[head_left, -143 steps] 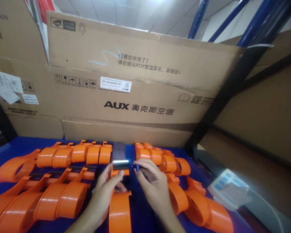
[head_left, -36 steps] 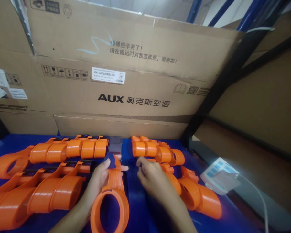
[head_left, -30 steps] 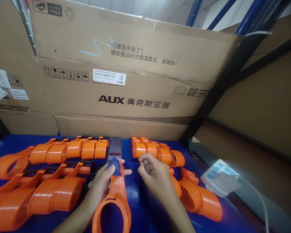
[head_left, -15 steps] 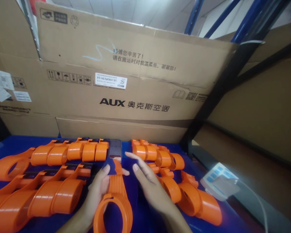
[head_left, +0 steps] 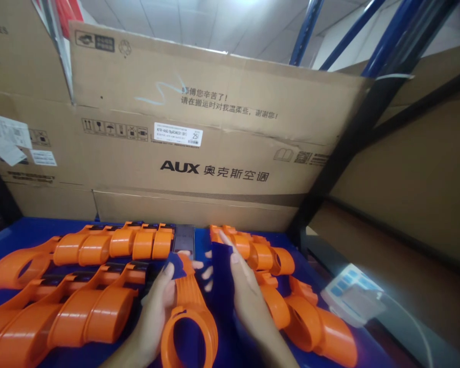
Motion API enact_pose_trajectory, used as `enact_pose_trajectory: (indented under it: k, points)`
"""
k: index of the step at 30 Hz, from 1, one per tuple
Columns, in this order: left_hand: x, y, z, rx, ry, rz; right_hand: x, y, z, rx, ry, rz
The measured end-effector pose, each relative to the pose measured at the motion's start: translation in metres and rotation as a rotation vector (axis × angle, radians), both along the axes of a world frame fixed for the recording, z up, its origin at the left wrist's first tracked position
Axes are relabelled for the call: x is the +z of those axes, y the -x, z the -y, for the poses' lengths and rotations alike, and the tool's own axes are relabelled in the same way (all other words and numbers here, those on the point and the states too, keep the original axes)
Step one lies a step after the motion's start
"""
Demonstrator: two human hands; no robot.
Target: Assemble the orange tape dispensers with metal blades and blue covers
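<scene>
My left hand [head_left: 157,301] is closed around the upper end of an orange ring-shaped part [head_left: 191,296], whose round opening hangs toward me. A dark blue piece [head_left: 175,266] lies over the top of that part, under my left thumb. To the right, my right hand [head_left: 247,291] grips a dark blue strip [head_left: 222,276] between thumb and fingers, held upright beside the orange part and apart from it. Rows of similar orange parts [head_left: 109,312] with black pieces on their ends lie at the left; more orange parts [head_left: 299,317] lie at the right.
A large cardboard box [head_left: 214,143] stands behind the blue surface [head_left: 7,230]. A dark flat object [head_left: 184,237] lies between the rows at the back. A white device with a cable [head_left: 352,294] is at the right, beside a rack post [head_left: 329,158].
My right hand, earlier apart with nothing visible in its fingers, now holds the dark blue strip. The orange part in my left hand shows slightly farther right. The view has shifted a little.
</scene>
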State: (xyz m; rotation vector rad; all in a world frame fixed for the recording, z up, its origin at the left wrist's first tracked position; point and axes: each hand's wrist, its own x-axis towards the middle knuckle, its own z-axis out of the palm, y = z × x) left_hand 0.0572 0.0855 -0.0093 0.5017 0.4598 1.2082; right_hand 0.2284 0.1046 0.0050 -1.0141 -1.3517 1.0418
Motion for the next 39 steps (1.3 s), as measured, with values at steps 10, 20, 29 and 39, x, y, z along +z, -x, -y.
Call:
enact_pose_trajectory:
  k: [10,20,29,39]
  points:
    - [-0.01,0.007,-0.002,0.239,-0.026,-0.262,0.013,-0.004,0.017,0.035,-0.192,0.379]
    - [-0.005,0.007,-0.001,0.306,-0.206,-0.345,0.014,-0.005,0.015,-0.007,-0.371,0.44]
    - [-0.004,0.008,0.002,0.299,-0.253,-0.324,0.017,-0.006,0.014,0.036,-0.368,0.45]
    - [-0.009,0.011,0.005,0.286,-0.241,-0.179,0.015,-0.004,0.017,0.111,-0.359,0.423]
